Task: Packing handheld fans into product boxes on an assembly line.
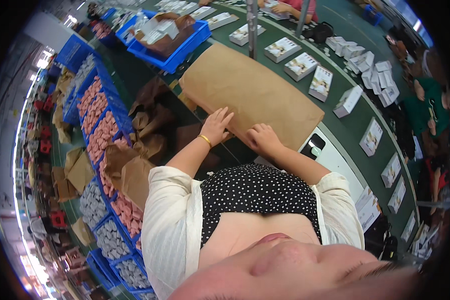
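across the upper middle of the head view lies a brown paper packet (257, 92), right in front of the wearer, its long axis running slantwise from upper left to lower right. one short end points toward a blue crate (189, 56) at the upper left; the other points down toward a white board (332, 160) at the right. its near long edge faces the person's chest, and its far long edge borders a green conveyor belt (347, 127), where white boxes (320, 83) with printed tops stand in a curved row. whether anything is inside the paper cannot be told.

the left hand (217, 126), a yellow bangle (204, 138) at its wrist, rests on the near edge, fingers a little apart and stretched forward over the paper. the right hand (264, 138) is farther along that same edge, fingers bent and close together; whether they pinch the paper cannot be told.

to the left, crumpled brown paper (140, 177) sits beside blue bins (116, 104) holding pink pieces (103, 132) and grey pieces (93, 205).
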`<state>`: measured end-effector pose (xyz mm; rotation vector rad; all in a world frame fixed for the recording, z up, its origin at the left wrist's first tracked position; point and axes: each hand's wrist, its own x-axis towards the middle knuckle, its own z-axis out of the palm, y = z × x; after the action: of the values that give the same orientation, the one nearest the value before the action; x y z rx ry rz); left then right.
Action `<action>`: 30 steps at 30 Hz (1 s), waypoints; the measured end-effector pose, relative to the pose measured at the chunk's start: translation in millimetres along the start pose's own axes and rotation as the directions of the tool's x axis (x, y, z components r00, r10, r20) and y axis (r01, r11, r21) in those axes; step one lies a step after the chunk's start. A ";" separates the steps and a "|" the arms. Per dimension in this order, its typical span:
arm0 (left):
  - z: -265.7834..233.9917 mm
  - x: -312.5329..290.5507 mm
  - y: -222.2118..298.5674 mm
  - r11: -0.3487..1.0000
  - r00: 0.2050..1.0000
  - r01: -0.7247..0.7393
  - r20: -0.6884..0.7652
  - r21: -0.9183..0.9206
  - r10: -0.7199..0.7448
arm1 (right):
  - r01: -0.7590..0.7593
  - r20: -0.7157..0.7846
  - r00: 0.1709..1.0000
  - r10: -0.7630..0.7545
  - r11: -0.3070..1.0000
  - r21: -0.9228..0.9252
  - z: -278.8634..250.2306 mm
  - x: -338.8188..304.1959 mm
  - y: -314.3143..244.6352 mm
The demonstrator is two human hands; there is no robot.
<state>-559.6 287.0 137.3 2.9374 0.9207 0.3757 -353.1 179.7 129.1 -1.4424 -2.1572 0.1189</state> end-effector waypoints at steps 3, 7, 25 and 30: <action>0.8 21.7 -9.4 0.975 0.994 -0.078 0.087 0.208 0.061 | 0.037 0.078 0.997 -0.028 0.992 -0.117 -12.2 7.5 -12.7; -9.0 39.3 -19.8 0.906 0.932 -0.355 0.161 0.230 0.324 | 0.084 0.185 0.982 -0.036 0.962 -0.261 -13.8 20.7 -23.2; -39.0 63.6 31.3 0.681 0.586 -0.731 0.563 0.055 0.583 | -0.053 0.331 0.907 0.260 0.850 -0.524 10.9 11.9 -36.0; -43.5 62.3 34.1 0.695 0.575 -0.718 0.591 0.033 0.566 | 0.049 0.544 0.825 0.155 0.939 -0.341 -8.3 21.0 -40.2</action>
<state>-501.6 292.9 196.8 3.2142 -0.2488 -0.6323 -388.5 179.4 158.6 -1.8455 -2.7209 0.2262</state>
